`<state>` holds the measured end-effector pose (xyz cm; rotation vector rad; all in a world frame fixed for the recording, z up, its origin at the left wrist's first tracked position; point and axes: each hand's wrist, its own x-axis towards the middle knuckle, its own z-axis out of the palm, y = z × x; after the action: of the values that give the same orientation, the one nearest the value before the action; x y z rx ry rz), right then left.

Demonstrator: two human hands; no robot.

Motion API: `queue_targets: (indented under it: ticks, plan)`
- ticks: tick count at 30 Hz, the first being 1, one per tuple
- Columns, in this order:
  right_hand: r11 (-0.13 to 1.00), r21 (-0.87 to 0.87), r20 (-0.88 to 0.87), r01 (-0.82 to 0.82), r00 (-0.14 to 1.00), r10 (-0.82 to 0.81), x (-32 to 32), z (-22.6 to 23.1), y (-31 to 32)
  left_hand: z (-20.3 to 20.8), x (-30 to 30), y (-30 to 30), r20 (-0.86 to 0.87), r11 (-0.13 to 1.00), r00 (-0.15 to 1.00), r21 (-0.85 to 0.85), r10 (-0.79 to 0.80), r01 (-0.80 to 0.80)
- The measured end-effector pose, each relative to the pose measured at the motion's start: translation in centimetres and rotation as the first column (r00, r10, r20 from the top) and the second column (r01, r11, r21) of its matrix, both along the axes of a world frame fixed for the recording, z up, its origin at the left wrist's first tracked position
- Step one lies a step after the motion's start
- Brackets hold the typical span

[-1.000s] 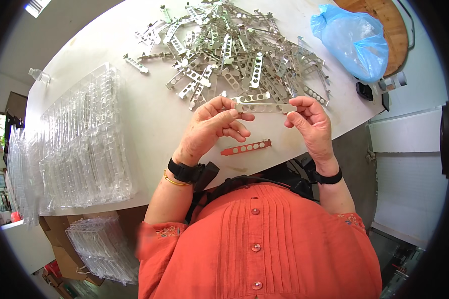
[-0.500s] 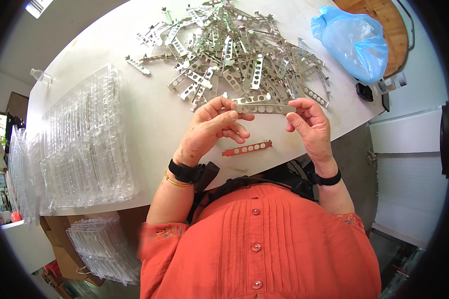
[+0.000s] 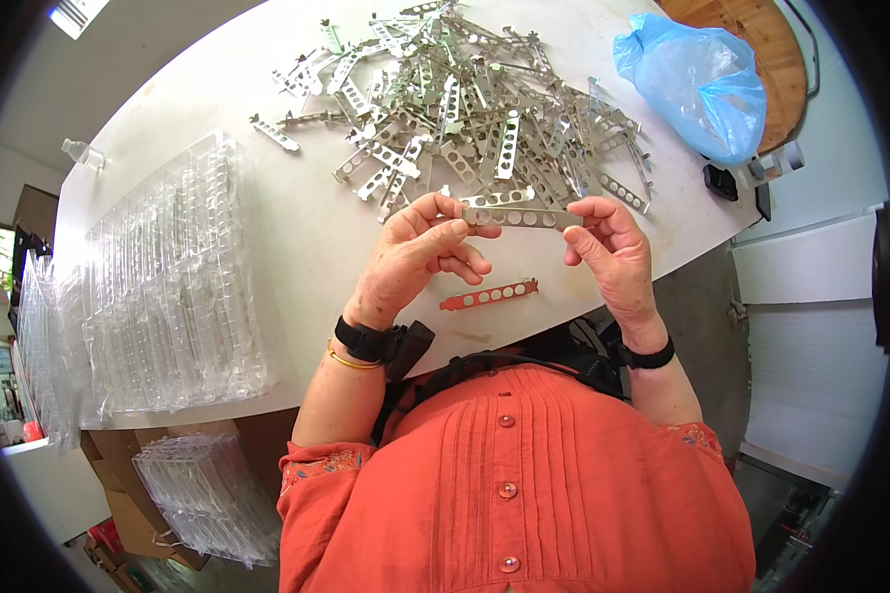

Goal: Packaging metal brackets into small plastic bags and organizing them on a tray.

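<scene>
Between my two hands, a silvery metal slot bracket (image 3: 524, 218) with a row of round holes is held level above the near part of the table. My left hand (image 3: 410, 252) pinches its left end between thumb and index finger, the other fingers loosely curled. At the opposite end, the thumb and fingers of my right hand (image 3: 613, 252) grip it. A second slot bracket (image 3: 489, 296), which looks reddish, lies on the table just below my hands. Beyond them spreads a large heap of similar brackets (image 3: 455, 109), lying crossed over one another.
Stacked clear plastic trays (image 3: 168, 287) stand on the left of the white table (image 3: 316, 326), with more clear trays (image 3: 208, 494) lower down beside it. A blue plastic bag (image 3: 697, 89) lies at the far right, near a small black object (image 3: 721, 182). A clear bottle (image 3: 83, 154) is far left.
Both hands and the held bracket have shifted very slightly left, with the grip unchanged. The bracket seems tilted a little differently.
</scene>
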<state>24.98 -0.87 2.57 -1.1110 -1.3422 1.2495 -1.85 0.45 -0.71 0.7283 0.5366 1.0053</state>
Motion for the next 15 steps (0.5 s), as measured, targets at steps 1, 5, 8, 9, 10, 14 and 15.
queue_targets:
  ticks: [1, 5, 8, 9, 10, 14, 15]
  plan:
    - [1.000, 0.001, -0.002, -0.001, 1.000, 0.001, 0.00, -0.02, -0.01, 0.00, 0.00, -0.01, -0.001, 1.000, 1.000, 0.002, 0.001, -0.001]
    - [1.000, 0.002, 0.004, 0.003, 1.000, -0.003, -0.11, 0.11, -0.12, 0.09, -0.02, -0.06, -0.010, 1.000, 1.000, 0.000, 0.006, -0.006]
    - [1.000, 0.000, -0.001, -0.001, 1.000, 0.001, -0.16, 0.16, -0.16, 0.24, 0.00, -0.05, -0.040, 1.000, 0.999, 0.021, 0.015, -0.015]
    - [1.000, -0.001, -0.002, -0.004, 1.000, 0.004, -0.12, 0.11, -0.17, 0.41, 0.00, -0.07, -0.036, 1.000, 0.999, 0.023, 0.013, -0.013]
    - [1.000, -0.002, -0.004, -0.008, 1.000, 0.008, -0.10, 0.07, -0.17, 0.63, -0.01, -0.10, -0.032, 1.000, 0.999, 0.024, 0.011, -0.010]
    - [1.000, -0.004, -0.017, -0.011, 1.000, 0.011, -0.17, 0.12, -0.19, 0.74, -0.01, -0.09, -0.024, 0.999, 1.000, 0.033, 0.005, -0.004]
    - [1.000, -0.004, -0.021, -0.011, 1.000, 0.011, -0.25, 0.18, -0.20, 0.68, -0.01, -0.09, -0.022, 0.999, 1.000, 0.036, 0.004, -0.003]
